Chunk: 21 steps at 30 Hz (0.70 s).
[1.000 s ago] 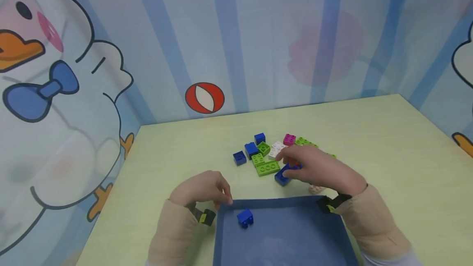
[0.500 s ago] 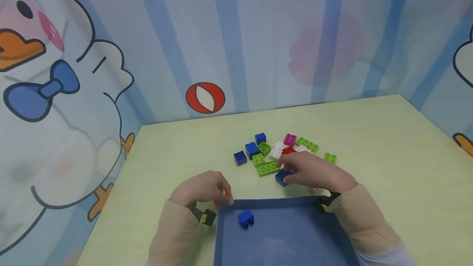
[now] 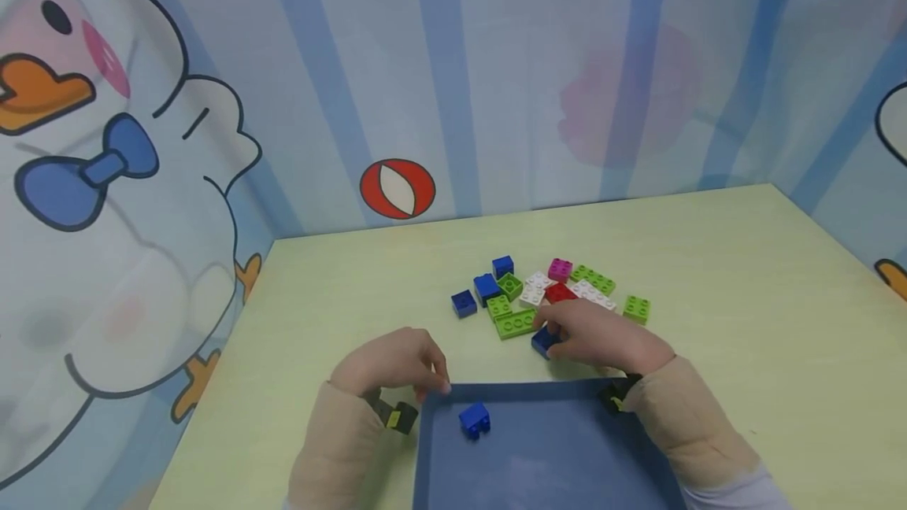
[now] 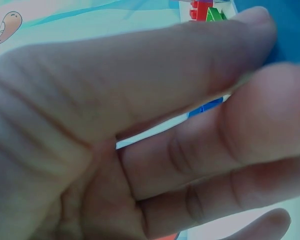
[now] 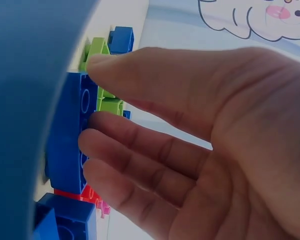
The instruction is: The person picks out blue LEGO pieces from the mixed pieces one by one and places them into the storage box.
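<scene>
In the head view my right hand [image 3: 598, 333] is over a long dark-blue toy building brick [image 3: 544, 341] beyond the tray. In the right wrist view its fingertips meet the face of this brick [image 5: 65, 135], which shows round hollows, and the thumb is by one end; the fingers do not wrap it. My left hand [image 3: 397, 360] is at the far left corner of the blue tray [image 3: 524, 392], thumb and a finger at the rim, pinching it. The left wrist view shows thumb and index tips close together beside the tray [image 4: 295, 30]. A small blue brick [image 3: 475, 420] lies in the tray.
Several loose bricks lie beyond the tray: blue [image 3: 486, 289], green [image 3: 516, 324], white [image 3: 533, 295], pink [image 3: 560, 270] and red [image 3: 560, 293]. A green brick [image 3: 636, 308] lies apart at the right. Behind the table [image 3: 340, 282] hangs a printed curtain [image 3: 524, 101].
My right hand has moved slightly down and toward me, its fingertips now closer on the long blue brick. The left hand keeps its place at the tray corner.
</scene>
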Tool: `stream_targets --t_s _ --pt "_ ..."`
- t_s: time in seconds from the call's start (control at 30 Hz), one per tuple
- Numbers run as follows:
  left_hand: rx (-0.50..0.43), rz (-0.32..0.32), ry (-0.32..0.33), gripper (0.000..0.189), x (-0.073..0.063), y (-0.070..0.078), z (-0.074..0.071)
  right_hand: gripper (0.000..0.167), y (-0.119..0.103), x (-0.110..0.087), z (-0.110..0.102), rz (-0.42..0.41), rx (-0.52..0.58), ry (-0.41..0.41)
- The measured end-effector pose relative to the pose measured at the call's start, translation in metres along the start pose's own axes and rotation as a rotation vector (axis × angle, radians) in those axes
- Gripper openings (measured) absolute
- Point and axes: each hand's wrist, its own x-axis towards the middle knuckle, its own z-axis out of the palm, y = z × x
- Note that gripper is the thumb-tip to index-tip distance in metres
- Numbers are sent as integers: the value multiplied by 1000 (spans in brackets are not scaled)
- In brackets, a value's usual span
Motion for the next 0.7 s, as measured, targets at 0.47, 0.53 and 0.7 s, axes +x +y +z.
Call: stream_targets --t_s 0.47,0.53,0.7 --pt "-14 -16 -7 12 0 2 -1 31 -3 2 7 49 -51 14" --pt "-13 -22 -9 12 0 2 -1 31 -3 2 8 55 -59 15" --pt "-6 -20 -10 13 -1 2 -1 33 -2 4 11 74 -63 24"
